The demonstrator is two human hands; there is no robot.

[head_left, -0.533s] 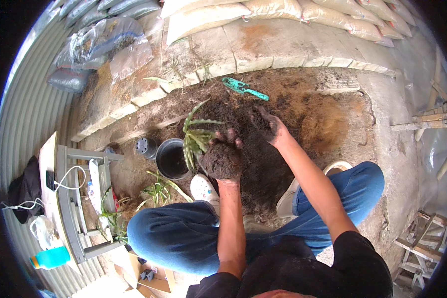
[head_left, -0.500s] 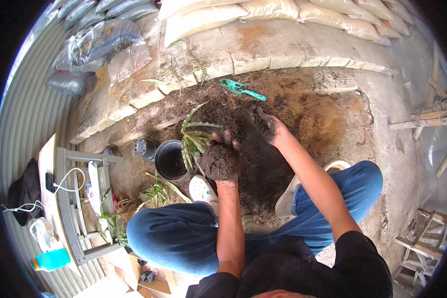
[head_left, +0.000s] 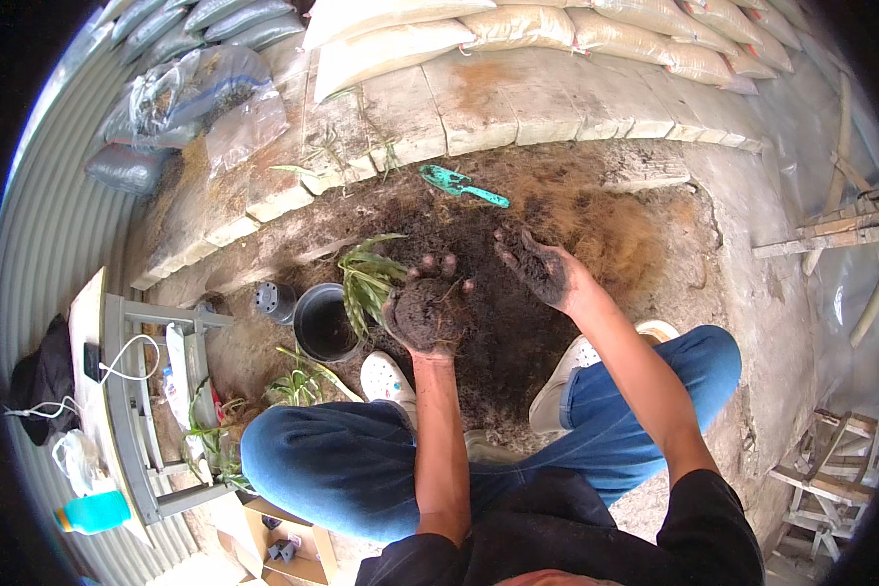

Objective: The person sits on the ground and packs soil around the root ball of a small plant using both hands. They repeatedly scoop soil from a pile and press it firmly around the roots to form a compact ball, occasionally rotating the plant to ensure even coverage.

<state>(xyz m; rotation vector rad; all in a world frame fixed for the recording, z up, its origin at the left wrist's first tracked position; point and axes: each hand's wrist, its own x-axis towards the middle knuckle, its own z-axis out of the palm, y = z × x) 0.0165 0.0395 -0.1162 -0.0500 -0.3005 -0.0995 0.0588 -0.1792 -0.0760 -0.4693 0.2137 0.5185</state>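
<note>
My left hand is palm up, its fingers curled up around a dark root ball with fine roots showing. The long green leaves of the plant hang out on the left side of this hand. To the right and slightly farther away, my right hand is turned palm up, fingers stretched out, the palm coated with dark soil. Both hands are above a heap of dark soil on the ground. Beyond them lies a turquoise hand trowel.
A black plant pot and a smaller grey pot stand left of the plant. More uprooted plants lie near my left knee, beside a grey bench. Brown fibre covers the ground at right. A concrete ledge and stacked sacks are behind.
My right hand has turned its palm more upward, its fingers now extended. The left hand still holds the plant, whose leaves have swung slightly. The whole view has shifted a little.
</note>
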